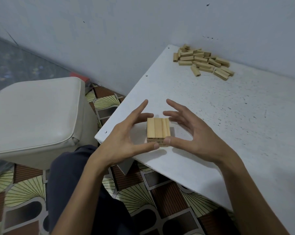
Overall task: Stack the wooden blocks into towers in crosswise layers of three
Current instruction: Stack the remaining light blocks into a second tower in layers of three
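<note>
I count one tower (158, 128) at centre, three blocks across its top layer; the lower layers I cannot count surely. One loose pile of blocks (202, 61) at one o'clock holds roughly twenty, overlapping too much for an exact figure. One left hand (124, 141), one right hand (194, 134). One white table (228, 124), one cushioned seat (34, 112) at nine o'clock.

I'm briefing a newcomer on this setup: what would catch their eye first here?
A short tower of wooden blocks sits near the near corner of the white table, with the left hand and right hand framing it, thumbs on its near face. Beyond, a loose pile of blocks lies by the wall.
</note>
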Demonstrator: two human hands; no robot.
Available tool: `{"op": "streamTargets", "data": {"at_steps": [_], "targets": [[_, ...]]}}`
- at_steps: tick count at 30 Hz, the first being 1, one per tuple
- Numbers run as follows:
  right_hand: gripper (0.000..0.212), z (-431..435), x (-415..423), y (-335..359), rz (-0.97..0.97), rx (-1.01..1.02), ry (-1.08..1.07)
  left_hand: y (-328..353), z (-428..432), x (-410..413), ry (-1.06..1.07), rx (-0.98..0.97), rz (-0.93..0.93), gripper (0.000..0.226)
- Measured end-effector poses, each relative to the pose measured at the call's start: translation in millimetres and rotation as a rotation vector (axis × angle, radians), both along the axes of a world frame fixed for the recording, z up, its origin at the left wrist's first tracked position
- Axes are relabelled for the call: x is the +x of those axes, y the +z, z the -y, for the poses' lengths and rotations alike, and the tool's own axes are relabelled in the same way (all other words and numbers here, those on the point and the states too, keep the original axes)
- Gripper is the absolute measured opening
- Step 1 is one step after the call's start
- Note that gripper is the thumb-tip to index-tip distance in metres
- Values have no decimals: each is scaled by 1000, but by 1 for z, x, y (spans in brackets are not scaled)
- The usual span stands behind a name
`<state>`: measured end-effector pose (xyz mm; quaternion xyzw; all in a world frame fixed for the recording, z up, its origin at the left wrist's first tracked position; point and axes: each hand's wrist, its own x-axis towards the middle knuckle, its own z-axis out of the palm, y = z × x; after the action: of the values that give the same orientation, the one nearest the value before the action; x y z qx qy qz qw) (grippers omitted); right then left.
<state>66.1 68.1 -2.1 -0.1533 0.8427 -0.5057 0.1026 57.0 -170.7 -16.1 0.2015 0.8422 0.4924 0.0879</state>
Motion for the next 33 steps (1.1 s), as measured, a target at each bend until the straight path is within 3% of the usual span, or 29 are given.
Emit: {"op": "streamTargets", "data": {"at_steps": [4, 10, 17, 25, 33], "targets": [[69, -2, -2, 4, 20, -132, -136, 10, -4, -9, 47, 46, -37, 81], [36, -16, -35, 17, -113, -101, -451, 31, -29, -61, 4, 48, -115, 49], [36, -42, -106, 17, -247, 233, -635, 37, -80, -148, -125, -219, -281, 36], [49, -72, -182, -5, -266, 751, -597, 11, -126, -239, -127, -551, -422, 40], [37, -78, -212, -25, -362, 888, -594, -8, -146, -269, -121, -758, -554, 37]]}}
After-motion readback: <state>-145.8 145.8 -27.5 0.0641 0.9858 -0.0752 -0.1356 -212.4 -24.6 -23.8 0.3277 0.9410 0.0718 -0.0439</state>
